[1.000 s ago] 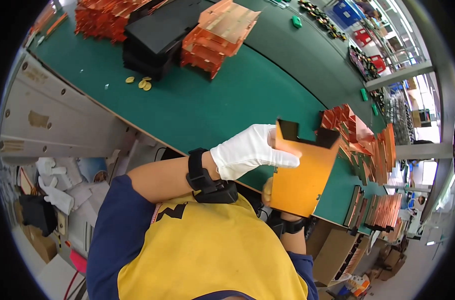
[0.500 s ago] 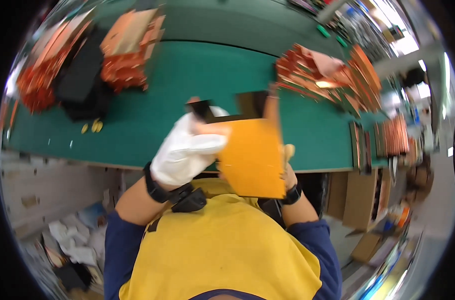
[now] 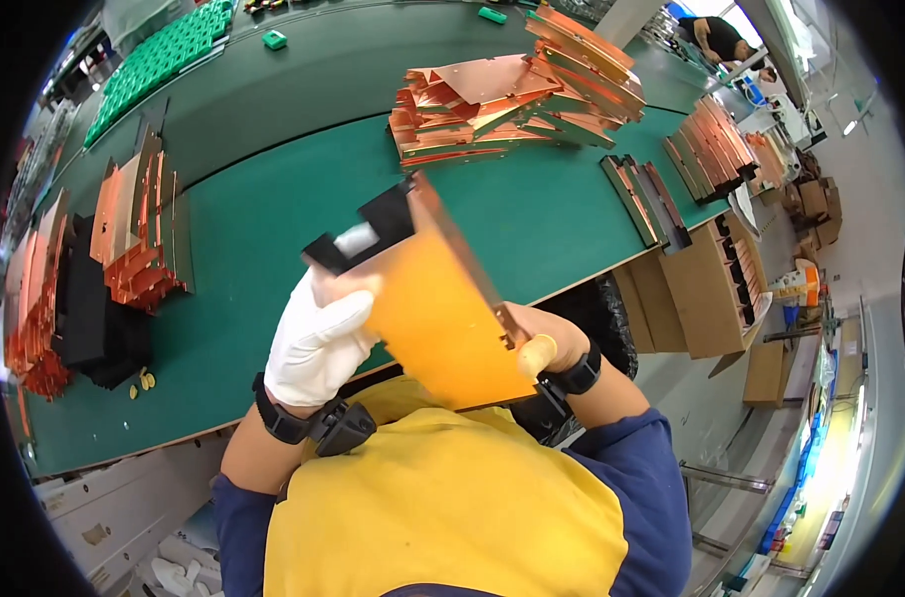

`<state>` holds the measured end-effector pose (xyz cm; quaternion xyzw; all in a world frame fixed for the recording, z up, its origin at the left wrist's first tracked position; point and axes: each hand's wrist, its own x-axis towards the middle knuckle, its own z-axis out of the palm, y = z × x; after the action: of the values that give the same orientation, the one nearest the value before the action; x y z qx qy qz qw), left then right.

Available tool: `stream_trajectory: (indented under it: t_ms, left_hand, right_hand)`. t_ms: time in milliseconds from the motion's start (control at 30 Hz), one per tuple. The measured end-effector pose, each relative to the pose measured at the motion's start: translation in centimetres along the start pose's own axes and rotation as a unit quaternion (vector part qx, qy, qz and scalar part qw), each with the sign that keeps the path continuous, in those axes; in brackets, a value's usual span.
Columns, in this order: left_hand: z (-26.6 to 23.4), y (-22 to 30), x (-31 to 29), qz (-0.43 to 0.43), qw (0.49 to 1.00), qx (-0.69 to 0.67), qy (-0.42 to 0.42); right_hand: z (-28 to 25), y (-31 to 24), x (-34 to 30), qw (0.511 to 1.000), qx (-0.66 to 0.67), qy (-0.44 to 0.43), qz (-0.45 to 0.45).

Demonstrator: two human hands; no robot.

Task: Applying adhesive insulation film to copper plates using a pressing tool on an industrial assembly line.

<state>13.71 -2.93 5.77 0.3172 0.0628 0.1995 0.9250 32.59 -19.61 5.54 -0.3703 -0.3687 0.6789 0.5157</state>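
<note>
Both hands hold a copper-coloured bent metal plate (image 3: 442, 318) over the near table edge, its top leaning left. Black pads (image 3: 388, 217) line its upper end, with a notch between them. My left hand (image 3: 313, 338), in a white glove with bare fingertips, is closed on the plate's upper left edge. At the lower right edge my right hand (image 3: 557, 336) grips it, a pale finger cot (image 3: 537, 354) on one digit. The other fingers of my right hand are hidden behind the plate.
Stacked copper plates (image 3: 139, 229) and black foam blocks (image 3: 99, 308) stand at the left, with small yellow finger cots (image 3: 148, 380) nearby. A copper heap (image 3: 482, 90) lies at the back. At right are padded strips (image 3: 646, 204) and a cardboard box (image 3: 706, 289). A co-worker (image 3: 716, 40) is far right.
The view has swung right, so the table piles appear further left. The plate has tilted, its top now leaning left. Both hands keep hold of it.
</note>
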Motion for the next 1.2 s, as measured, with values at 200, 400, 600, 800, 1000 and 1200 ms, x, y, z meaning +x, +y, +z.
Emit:
stream_trajectory:
  t_ms: [200, 400, 600, 800, 1000, 1200]
  left_hand:
    - [1.0, -1.0, 3.1, -0.022, 0.999, 0.025, -0.011]
    - [3.8, -3.7, 7.1, -0.115, 0.989, -0.091, 0.005]
    - [4.1, -4.5, 10.4, -0.047, 0.991, -0.001, 0.126]
    - [6.7, -7.5, 12.7, -0.021, 0.991, -0.06, 0.116]
    - [4.3, -4.7, 10.3, -0.008, 0.974, 0.169, 0.149]
    - [-1.8, 2.3, 5.0, -0.023, 0.962, 0.231, 0.143]
  right_hand:
    - [-3.0, -1.9, -5.2, 0.985, 0.144, 0.091, -0.021]
    - [-3.2, 1.9, -4.7, 0.99, 0.115, 0.001, -0.077]
    - [-7.1, -0.9, -6.3, 0.906, -0.251, 0.333, -0.068]
    - [-3.5, -2.1, -4.4, 0.577, -0.686, 0.419, -0.144]
    - [-10.3, -6.5, -10.7, 0.571, -0.554, 0.599, -0.088]
    - [-19.5, -7.3, -17.8, 0.497, -0.578, 0.64, 0.093]
